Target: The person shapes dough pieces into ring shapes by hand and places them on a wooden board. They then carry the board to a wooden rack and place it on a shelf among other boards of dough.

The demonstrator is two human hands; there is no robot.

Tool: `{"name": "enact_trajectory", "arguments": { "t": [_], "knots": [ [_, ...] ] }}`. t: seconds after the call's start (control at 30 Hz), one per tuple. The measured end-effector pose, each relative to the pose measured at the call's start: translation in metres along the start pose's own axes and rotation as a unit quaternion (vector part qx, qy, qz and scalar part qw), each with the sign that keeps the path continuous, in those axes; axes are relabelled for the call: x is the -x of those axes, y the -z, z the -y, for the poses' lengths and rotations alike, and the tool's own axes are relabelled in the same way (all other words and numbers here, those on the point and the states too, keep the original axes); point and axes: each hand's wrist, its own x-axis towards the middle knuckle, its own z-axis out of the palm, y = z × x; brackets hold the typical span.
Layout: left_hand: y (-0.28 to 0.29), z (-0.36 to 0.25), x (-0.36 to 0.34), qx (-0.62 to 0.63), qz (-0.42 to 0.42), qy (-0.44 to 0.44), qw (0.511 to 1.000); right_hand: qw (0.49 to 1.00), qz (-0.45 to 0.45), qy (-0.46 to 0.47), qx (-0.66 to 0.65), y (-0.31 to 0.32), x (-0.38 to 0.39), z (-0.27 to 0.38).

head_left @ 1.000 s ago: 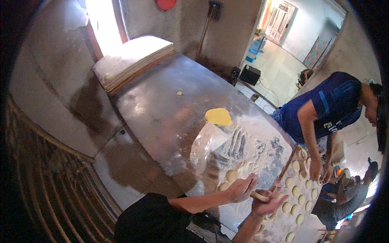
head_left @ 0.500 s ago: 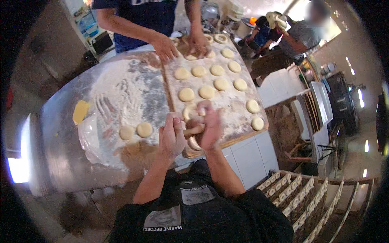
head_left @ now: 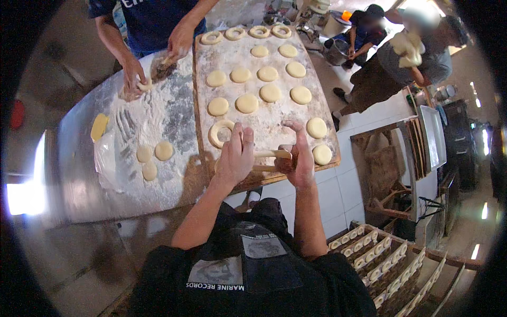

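A pale ring of dough (head_left: 272,154) is stretched sideways between my two hands, over the near edge of a floured wooden board (head_left: 264,127). My left hand (head_left: 236,157) holds its left end, fingers pointing up. Its right end is in my right hand (head_left: 300,158), whose index finger is raised. Part of the ring is hidden behind my hands. Just beyond my left hand lies another dough ring (head_left: 222,133) on the board. Several flat dough discs (head_left: 247,103) sit in rows farther off, and two more, including one dough disc (head_left: 321,155), lie right of my right hand.
Left of the board, a metal table (head_left: 79,174) carries flour, dough discs (head_left: 149,170), a plastic bag (head_left: 105,164) and a yellow scraper (head_left: 99,127). Across it, a co-worker's hand (head_left: 134,82) holds dough. A rack of dough rings (head_left: 391,264) stands at lower right. Other people are behind.
My hands have moved apart, with the dough ring now stretched between them. The co-worker's hands have gone from the board to the metal table. A third disc shows among those on the metal table.
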Motion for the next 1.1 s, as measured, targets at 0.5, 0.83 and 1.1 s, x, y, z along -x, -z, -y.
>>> {"name": "enact_trajectory", "arguments": {
  "t": [0.5,0.83,1.1],
  "knots": [
    [-0.021,-0.018,-0.001,-0.301,0.159,0.118,0.933,0.638,-0.058,-0.043,0.767,0.054,-0.02,-0.024],
    [-0.031,-0.037,-0.025,-0.255,0.147,0.024,0.955,0.744,-0.165,0.09,0.641,0.083,-0.004,-0.007],
    [-0.148,-0.069,-0.091,-0.237,0.167,-0.284,0.914,0.601,-0.211,-0.03,0.771,0.155,-0.001,0.021]
  ]
}}
